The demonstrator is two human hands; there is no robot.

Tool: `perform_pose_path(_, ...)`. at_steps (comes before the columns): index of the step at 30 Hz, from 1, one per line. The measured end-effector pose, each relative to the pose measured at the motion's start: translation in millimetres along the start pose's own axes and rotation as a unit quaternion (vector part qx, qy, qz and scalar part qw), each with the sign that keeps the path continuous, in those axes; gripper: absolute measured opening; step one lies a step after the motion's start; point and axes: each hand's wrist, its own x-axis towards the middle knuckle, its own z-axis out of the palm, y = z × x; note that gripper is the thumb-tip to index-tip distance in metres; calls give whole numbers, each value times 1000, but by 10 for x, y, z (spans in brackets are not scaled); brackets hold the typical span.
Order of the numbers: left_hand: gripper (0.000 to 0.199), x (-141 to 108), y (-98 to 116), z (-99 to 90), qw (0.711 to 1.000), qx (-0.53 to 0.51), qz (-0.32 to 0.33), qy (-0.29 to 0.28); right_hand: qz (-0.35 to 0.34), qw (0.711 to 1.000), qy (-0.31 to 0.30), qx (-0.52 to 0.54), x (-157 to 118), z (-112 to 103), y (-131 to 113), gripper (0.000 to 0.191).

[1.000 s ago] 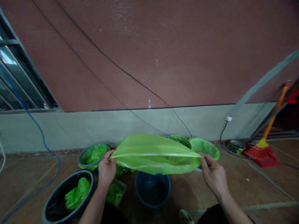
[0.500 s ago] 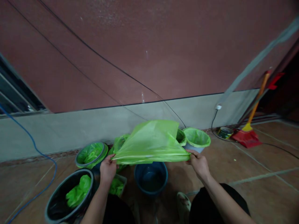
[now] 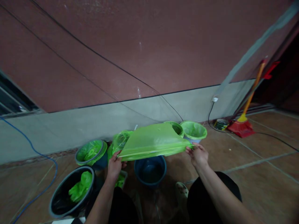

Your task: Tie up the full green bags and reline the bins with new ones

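Note:
A green plastic bag [image 3: 154, 140] is stretched flat in the air between my two hands. My left hand [image 3: 115, 166] pinches its near left corner, and my right hand [image 3: 198, 154] grips the near right corner. Below the bag is a blue basin [image 3: 150, 171], its back rim hidden by the plastic. Right behind the bag's right end are two bins lined with green plastic, one [image 3: 193, 130] light-coloured. At the left, a dark bin [image 3: 56, 199] holds a crumpled green bag [image 3: 81, 186].
Another green-lined bin [image 3: 90, 152] stands at the left near the wall [image 3: 93, 124]. A red dustpan [image 3: 241, 128] and a yellow-handled broom [image 3: 251, 96] lean at the right, beside a tin [image 3: 221, 124]. A blue cable [image 3: 42, 155] runs along the left floor.
The bag has sunk from a puffed shape to a flatter one, uncovering more of the bins behind. My left hand has moved slightly right, and the view has shifted a little.

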Motion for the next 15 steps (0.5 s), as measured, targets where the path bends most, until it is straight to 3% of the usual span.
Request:
perform_pose_path(4, 57, -66, 79, 54, 999, -29, -34, 4, -103, 991, -51, -70, 116, -144, 133, 28)
perform_pose_path(10, 67, -135, 132, 30, 986, -131, -87, -52, 1, 998, -37, -55, 101, -245, 136, 14)
perform_pose_path(15, 51, -165, 44, 4, 971, -192, -122, -71, 1, 996, -39, -75, 5, -258, 82, 15)
